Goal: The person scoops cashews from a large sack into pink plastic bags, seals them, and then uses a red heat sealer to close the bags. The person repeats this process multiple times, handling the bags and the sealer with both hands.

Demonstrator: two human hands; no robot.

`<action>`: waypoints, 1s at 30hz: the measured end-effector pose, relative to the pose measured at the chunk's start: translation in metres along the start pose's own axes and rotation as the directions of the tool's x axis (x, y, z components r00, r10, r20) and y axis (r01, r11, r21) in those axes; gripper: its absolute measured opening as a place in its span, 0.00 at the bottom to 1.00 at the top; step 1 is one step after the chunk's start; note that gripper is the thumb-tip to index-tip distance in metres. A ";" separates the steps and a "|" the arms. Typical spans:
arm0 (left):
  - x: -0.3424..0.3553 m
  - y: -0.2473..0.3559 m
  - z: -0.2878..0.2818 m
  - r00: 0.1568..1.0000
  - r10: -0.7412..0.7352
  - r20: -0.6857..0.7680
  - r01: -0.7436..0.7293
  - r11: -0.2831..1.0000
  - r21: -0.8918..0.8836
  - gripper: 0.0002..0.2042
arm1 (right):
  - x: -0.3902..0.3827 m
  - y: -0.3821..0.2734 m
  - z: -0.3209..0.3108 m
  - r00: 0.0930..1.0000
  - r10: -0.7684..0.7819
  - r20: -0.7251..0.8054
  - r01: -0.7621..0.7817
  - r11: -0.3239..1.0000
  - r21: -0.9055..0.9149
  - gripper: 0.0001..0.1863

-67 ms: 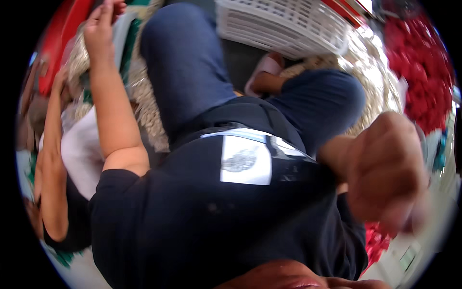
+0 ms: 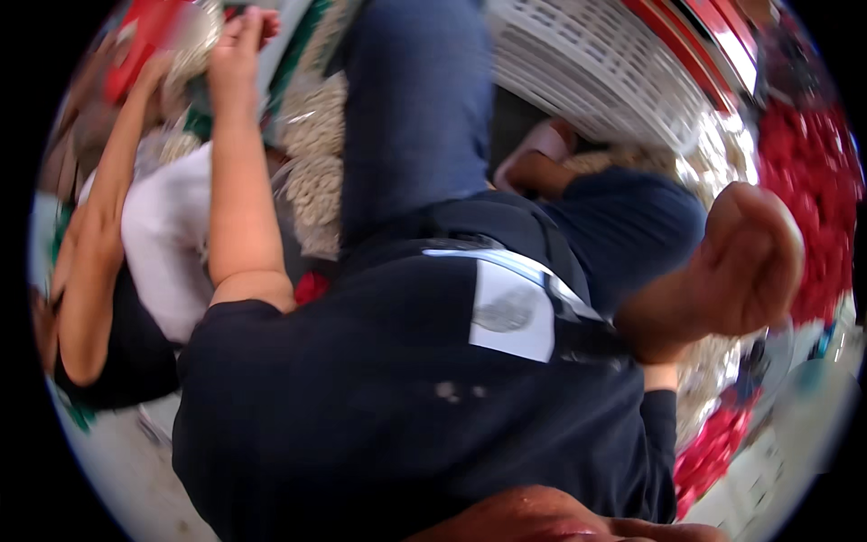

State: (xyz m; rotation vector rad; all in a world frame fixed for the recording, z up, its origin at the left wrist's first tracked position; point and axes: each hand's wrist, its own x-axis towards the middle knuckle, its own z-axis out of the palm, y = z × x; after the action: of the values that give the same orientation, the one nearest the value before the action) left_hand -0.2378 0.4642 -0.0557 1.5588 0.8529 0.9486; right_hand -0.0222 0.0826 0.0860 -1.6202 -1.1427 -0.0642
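My left hand [image 2: 242, 43] is at the upper left, at the end of a stretched arm. Its fingers are drawn together, and whatever they may hold is too small to make out. Around it are a grey-white edge and clear bags of cream-coloured pieces [image 2: 314, 172]. My right hand [image 2: 751, 262] is raised close to the camera on the right, its fingers curled in towards the palm. Any content of that hand is hidden. Behind it lies a heap of glossy red packets [image 2: 806, 199].
A white perforated plastic crate [image 2: 596, 77] stands beyond my legs, with a red edge [image 2: 682, 45] beside it. Shiny clear bags [image 2: 727, 154] lie on the right. At the left another person's arm [image 2: 122, 208] reaches forward above a pale trouser leg [image 2: 167, 235]. More red packets [image 2: 713, 456] lie lower right.
The view has swung, shifting my legs and the crate rightward. My right hand has turned, with its curled fingers now uppermost. My left hand remains reached out, fingers together.
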 end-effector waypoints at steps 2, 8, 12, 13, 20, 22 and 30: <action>-0.047 -0.055 -0.040 0.986 -0.080 -0.145 0.112 0.968 0.226 0.15 | -0.021 0.065 -0.004 0.962 0.228 0.153 -0.199 0.962 -0.187 0.08; -0.114 -0.115 -0.067 0.977 0.148 -0.153 0.067 0.468 0.881 0.26 | -0.070 0.166 -0.005 0.666 0.640 0.383 -0.494 0.763 -0.417 0.08; -0.089 -0.124 -0.051 0.996 0.051 -0.074 0.053 0.329 0.943 0.40 | -0.054 0.151 0.007 0.707 0.626 0.329 -0.529 0.777 -0.342 0.08; -0.079 -0.116 -0.044 0.995 -0.055 -0.085 0.098 0.293 0.951 0.40 | -0.056 0.155 0.009 0.728 0.621 0.290 -0.537 0.780 -0.321 0.08; -0.058 -0.241 -0.079 0.806 -0.459 -0.374 0.567 0.417 0.711 0.46 | -0.055 0.176 0.005 0.725 0.583 0.367 -0.375 0.780 -0.501 0.12; -0.039 -0.256 -0.062 0.863 -0.373 -0.342 0.489 0.442 0.752 0.40 | -0.063 0.177 -0.007 0.691 0.644 0.328 -0.395 0.717 -0.573 0.10; -0.034 -0.330 -0.027 0.801 -0.339 -0.493 0.197 0.927 -0.319 0.16 | -0.073 0.162 -0.023 0.771 0.562 0.300 -0.363 0.774 -0.519 0.11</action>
State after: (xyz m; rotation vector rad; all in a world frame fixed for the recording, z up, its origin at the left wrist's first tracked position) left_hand -0.2913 0.5017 -0.3819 0.9132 1.2585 1.2539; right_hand 0.0616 0.0292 -0.0635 -2.3843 -1.0502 0.4384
